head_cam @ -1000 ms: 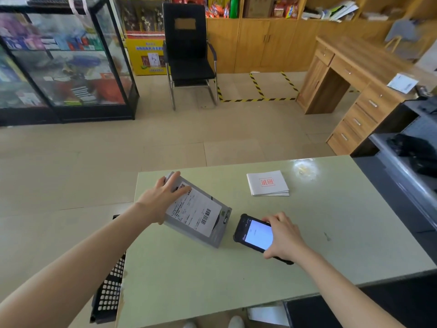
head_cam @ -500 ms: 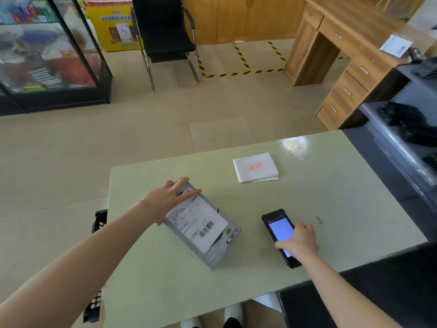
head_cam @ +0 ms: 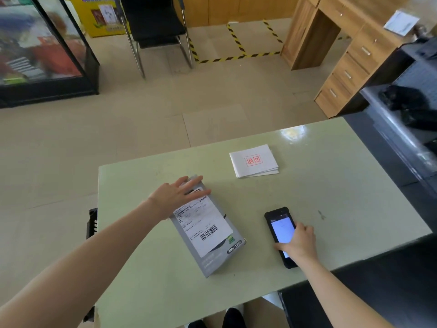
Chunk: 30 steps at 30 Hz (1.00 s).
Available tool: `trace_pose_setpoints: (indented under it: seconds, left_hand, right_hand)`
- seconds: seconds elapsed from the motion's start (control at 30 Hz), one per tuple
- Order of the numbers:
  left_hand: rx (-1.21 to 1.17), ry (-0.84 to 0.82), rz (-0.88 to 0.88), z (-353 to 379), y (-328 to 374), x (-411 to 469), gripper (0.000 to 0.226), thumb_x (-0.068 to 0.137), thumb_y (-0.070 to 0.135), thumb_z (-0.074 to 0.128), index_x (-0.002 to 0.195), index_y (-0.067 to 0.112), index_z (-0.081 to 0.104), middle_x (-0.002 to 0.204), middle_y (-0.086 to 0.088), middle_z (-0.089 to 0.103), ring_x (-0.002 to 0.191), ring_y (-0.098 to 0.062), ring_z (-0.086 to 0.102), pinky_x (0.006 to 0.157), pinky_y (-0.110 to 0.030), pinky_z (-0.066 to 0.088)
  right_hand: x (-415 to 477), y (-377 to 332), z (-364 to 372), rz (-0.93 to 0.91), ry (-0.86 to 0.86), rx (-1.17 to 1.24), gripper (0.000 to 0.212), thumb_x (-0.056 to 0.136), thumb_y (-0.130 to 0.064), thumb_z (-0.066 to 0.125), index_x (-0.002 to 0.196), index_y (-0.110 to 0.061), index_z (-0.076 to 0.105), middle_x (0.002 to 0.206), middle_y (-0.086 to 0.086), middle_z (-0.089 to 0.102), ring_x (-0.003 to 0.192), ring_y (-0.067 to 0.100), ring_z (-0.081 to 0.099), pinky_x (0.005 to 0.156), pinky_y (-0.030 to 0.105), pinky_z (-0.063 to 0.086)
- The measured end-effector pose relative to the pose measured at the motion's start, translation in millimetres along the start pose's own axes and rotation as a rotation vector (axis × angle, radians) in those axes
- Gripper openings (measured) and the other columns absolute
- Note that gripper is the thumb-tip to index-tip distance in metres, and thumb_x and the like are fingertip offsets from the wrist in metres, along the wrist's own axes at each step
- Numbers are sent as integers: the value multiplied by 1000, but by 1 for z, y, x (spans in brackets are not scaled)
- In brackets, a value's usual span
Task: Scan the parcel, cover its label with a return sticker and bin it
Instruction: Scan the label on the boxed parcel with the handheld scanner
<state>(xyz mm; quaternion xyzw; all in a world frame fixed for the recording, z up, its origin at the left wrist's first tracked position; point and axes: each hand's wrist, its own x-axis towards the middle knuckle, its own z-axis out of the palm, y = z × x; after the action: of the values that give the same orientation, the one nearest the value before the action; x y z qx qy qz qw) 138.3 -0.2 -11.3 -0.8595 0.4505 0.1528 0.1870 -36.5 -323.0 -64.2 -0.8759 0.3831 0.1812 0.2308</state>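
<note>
The grey parcel [head_cam: 212, 256] lies flat on the pale green table [head_cam: 343, 185], its white barcode label [head_cam: 203, 223] facing up. My left hand [head_cam: 177, 195] rests flat on the parcel's far end, fingers straight and spread, covering the label's top corner. To the right, the black handheld scanner [head_cam: 279, 223] lies on the table with its screen lit. My right hand [head_cam: 298, 242] is wrapped over its near half, thumb on the left edge. A stack of white return stickers [head_cam: 254, 160] with red print sits farther back, apart from both hands.
A black slotted crate [head_cam: 92, 223] stands on the floor by the table's left edge. A dark counter [head_cam: 402, 143] borders the right side. Beyond are a wooden desk [head_cam: 354, 50], a black chair [head_cam: 153, 27] and a glass cabinet [head_cam: 42, 50].
The parcel, tilted up a second ago, now lies flat. My right hand carried the scanner rightward and down onto the table. My left fingers have straightened over the parcel.
</note>
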Motion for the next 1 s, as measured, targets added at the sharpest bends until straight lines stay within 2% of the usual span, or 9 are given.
trace_pose_setpoints:
  seconds: [0.1, 0.17, 0.27, 0.4, 0.5, 0.63, 0.67, 0.87, 1.0]
  left_hand:
    - [-36, 97, -59, 9, 4, -12, 124, 77, 9, 75, 148, 37, -23, 162, -3, -20, 149, -27, 9, 112, -40, 35]
    - [-203, 170, -198, 16, 11, -26, 114, 79, -4, 65, 151, 36, -13, 163, -1, -17, 150, -25, 5, 119, -43, 23]
    - [-781, 361, -549, 27, 30, -47, 94, 80, -10, 52, 153, 32, 11, 164, 1, 1, 146, -29, 21, 111, -44, 35]
    - [-1294, 545, -875, 41, 70, -64, 58, 97, 21, 49, 149, 29, 25, 149, -9, 34, 116, -28, 55, 90, -38, 46]
    - [-1505, 431, -809, 45, 94, -70, 68, 93, 37, 57, 149, 38, 18, 147, -6, 40, 119, -28, 55, 95, -42, 47]
    - [-1652, 316, -699, 42, 112, -71, 92, 84, 25, 71, 150, 43, 9, 145, 1, 37, 112, -25, 57, 89, -44, 54]
    - [-1665, 310, -694, 42, 113, -70, 95, 82, 22, 73, 151, 42, 10, 147, 1, 35, 113, -25, 56, 89, -45, 54]
    - [-1655, 304, -650, 46, 106, -64, 95, 80, 12, 75, 150, 39, 17, 152, 2, 31, 107, -22, 54, 86, -45, 57]
    - [-1572, 310, -665, 45, 101, -64, 92, 74, 24, 80, 145, 43, 25, 142, 3, 38, 112, -22, 54, 90, -38, 53]
  right_hand:
    - [-4, -8, -6, 9, -3, -133, 76, 66, -43, 80, 123, -8, 44, 119, 14, 45, 109, 32, 48, 82, 39, 47]
    - [-10, -21, -8, -63, 64, -130, 72, 75, -49, 70, 131, -13, 41, 123, 14, 45, 113, 32, 47, 85, 39, 45]
    - [-27, -56, -5, -264, -50, 213, 65, 87, -43, 59, 143, -22, 34, 135, 10, 43, 121, 24, 46, 97, 35, 41]
    - [-59, -103, 12, -406, -246, 304, 56, 91, -46, 51, 143, -31, 34, 139, 4, 44, 124, 18, 46, 104, 36, 40]
    - [-76, -115, 27, -401, -318, 343, 56, 93, -35, 52, 144, -30, 31, 143, 2, 40, 127, 16, 44, 100, 29, 41]
    - [-90, -111, 36, -377, -298, 357, 62, 89, -17, 56, 144, -28, 31, 141, 2, 44, 106, 13, 52, 67, 16, 50]
    - [-92, -110, 37, -375, -288, 360, 63, 88, -15, 58, 144, -27, 32, 141, 3, 44, 107, 13, 52, 66, 15, 50]
    - [-96, -105, 39, -337, -234, 374, 66, 83, -15, 67, 141, -24, 37, 139, 4, 49, 127, 19, 46, 96, 30, 44]
    - [-85, -102, 33, -326, -284, 355, 68, 82, -27, 70, 141, -26, 37, 134, 3, 52, 117, 17, 52, 89, 30, 47]
